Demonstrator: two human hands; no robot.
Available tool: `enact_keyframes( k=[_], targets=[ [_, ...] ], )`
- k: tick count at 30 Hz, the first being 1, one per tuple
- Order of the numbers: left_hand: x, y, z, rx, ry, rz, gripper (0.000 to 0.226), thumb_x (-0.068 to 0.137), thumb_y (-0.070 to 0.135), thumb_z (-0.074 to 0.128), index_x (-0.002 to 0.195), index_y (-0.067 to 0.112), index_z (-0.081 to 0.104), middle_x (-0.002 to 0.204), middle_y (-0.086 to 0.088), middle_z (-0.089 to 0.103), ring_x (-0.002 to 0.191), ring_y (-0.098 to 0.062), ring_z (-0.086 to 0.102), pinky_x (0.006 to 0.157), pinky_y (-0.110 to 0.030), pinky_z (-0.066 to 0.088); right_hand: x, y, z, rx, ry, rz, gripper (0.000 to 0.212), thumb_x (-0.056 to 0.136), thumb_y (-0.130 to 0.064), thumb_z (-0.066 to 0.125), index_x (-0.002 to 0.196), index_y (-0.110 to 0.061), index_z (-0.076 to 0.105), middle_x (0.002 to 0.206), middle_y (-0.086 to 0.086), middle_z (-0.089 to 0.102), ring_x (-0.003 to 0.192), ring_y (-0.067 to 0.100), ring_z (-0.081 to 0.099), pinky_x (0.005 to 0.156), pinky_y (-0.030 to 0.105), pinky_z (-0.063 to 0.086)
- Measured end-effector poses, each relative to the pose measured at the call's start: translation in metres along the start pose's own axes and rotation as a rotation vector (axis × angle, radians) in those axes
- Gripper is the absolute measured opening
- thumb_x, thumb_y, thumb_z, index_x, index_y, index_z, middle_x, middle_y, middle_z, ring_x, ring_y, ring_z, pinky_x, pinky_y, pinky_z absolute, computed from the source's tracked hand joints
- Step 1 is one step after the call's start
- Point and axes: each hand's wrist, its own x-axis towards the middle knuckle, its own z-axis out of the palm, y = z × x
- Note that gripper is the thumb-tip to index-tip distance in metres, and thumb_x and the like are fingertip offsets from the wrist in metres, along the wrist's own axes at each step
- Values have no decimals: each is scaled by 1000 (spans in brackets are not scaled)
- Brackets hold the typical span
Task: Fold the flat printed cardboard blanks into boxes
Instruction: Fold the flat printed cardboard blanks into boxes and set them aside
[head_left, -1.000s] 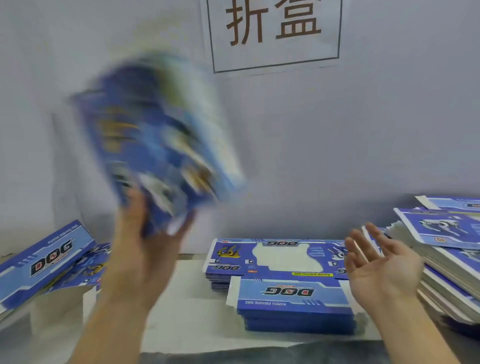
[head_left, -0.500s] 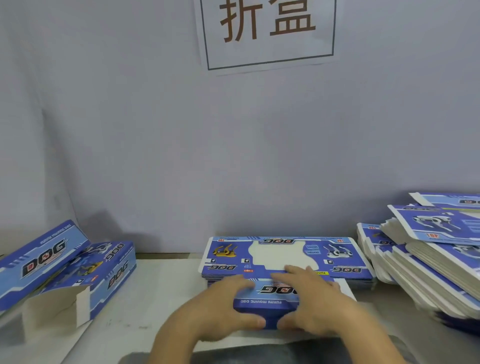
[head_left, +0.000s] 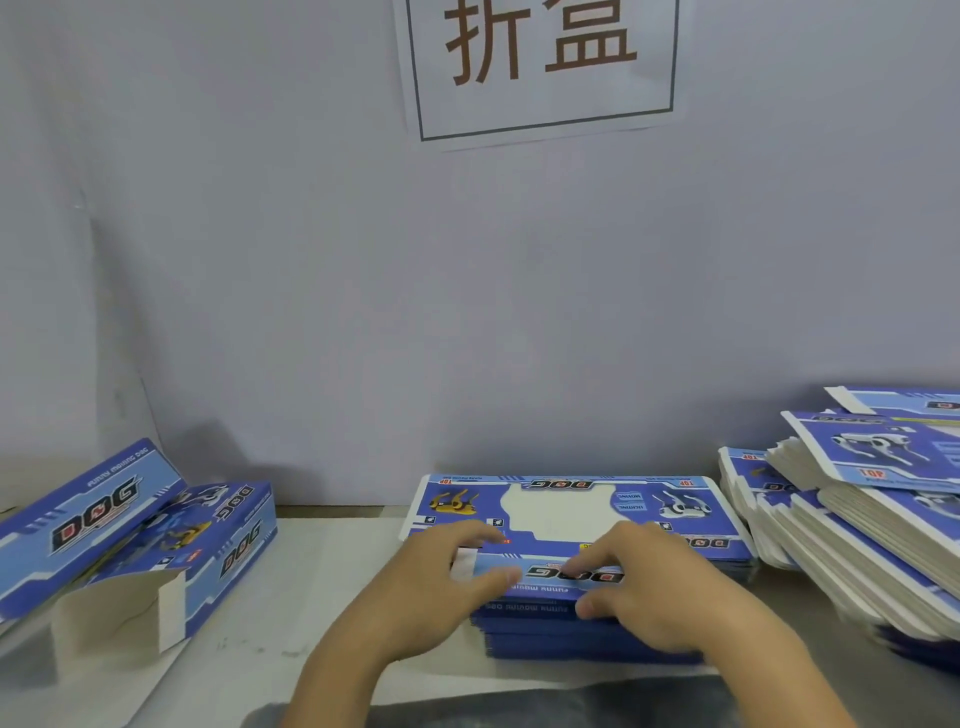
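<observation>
Two hands (head_left: 530, 587) — top blank (head_left: 545, 574)

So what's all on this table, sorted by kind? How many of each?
Folded boxes: 2, one leaning on the other
Stacks of flat blanks: 3, centre, front, right
Hands: 2, left hand, right hand
Wall sign: 1
Total: 8
</observation>
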Motion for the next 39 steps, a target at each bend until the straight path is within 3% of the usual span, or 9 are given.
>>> enact_keyframes(
  k=[5, 11, 14, 17, 21, 27, 32, 36, 39],
  targets=[
    [5, 10, -5, -346, 414, 90, 36, 92, 47, 55, 127, 40, 51, 130, 16, 54, 108, 13, 51, 65, 3, 40, 0, 2, -6, 96, 221, -91, 26, 103, -32, 51, 122, -38, 68, 122, -11, 67, 105, 12, 59, 87, 26, 51],
    [8, 11, -10, -576, 712, 74, 69, 87, 46, 59, 147, 41, 24, 151, 4, 31, 130, -10, 34, 60, 4, 40, -2, -3, -23, 99, 872, -238, 25, 101, -21, 52, 83, -27, 68, 57, -8, 56, 51, 22, 48, 51, 31, 34],
    [6, 14, -16, -679, 698, 35, 80, 83, 45, 65, 151, 37, 24, 158, 3, 29, 129, -10, 37, 52, 1, 42, -13, -14, -36, 264, 1073, -381, 28, 100, -13, 53, 75, -25, 58, 53, -8, 54, 47, 18, 38, 46, 31, 35],
    [0, 23, -19, -754, 586, 75, 95, 66, 60, 68, 151, 41, 28, 152, 13, 41, 126, -5, 45, 79, -12, 46, -25, -30, -50, 499, 1148, -527, 36, 100, -20, 49, 65, -24, 41, 56, -12, 49, 49, 11, 34, 43, 15, 23],
    [-6, 34, -20, -886, 467, 270, 45, 58, 50, 77, 99, 32, 76, 102, 6, 78, 88, -11, 76, 62, -19, 58, -28, -40, -53, 805, 1034, -554, 39, 106, -22, 43, 69, -9, 45, 57, -6, 52, 49, 5, 43, 41, 12, 32],
    [-11, 45, -27, -758, 487, 311, 28, 68, 45, 74, 93, 34, 76, 92, 17, 77, 80, -9, 76, 58, -20, 58, -21, -30, -49, 959, 782, -282, 22, 104, -30, 46, 110, -15, 61, 93, -9, 71, 86, 6, 67, 62, 22, 57],
    [-7, 45, -27, -296, 642, 451, 23, 93, 38, 65, 70, 35, 67, 72, 26, 67, 65, 3, 63, 52, -15, 48, -25, -44, -50, 1158, 770, -171, 45, 98, -43, 53, 143, -35, 48, 132, -14, 58, 121, 11, 56, 96, 37, 47],
    [-5, 31, -27, 31, 613, 601, 48, 101, 54, 43, 118, 23, 75, 115, 13, 73, 104, -6, 68, 88, -30, 57, -36, -47, -55, 1741, 242, -479, 27, 88, -43, 57, 96, -23, 72, 96, 1, 73, 85, 33, 72, 85, 57, 54],
    [-4, 26, -21, 25, 570, 552, 54, 98, 60, 41, 125, 23, 71, 122, 11, 70, 109, -7, 66, 89, -35, 58, -33, -44, -54, 1816, 140, -460, 35, 92, -35, 53, 118, -16, 65, 122, 20, 68, 100, 53, 67, 92, 66, 50]
  ],
)
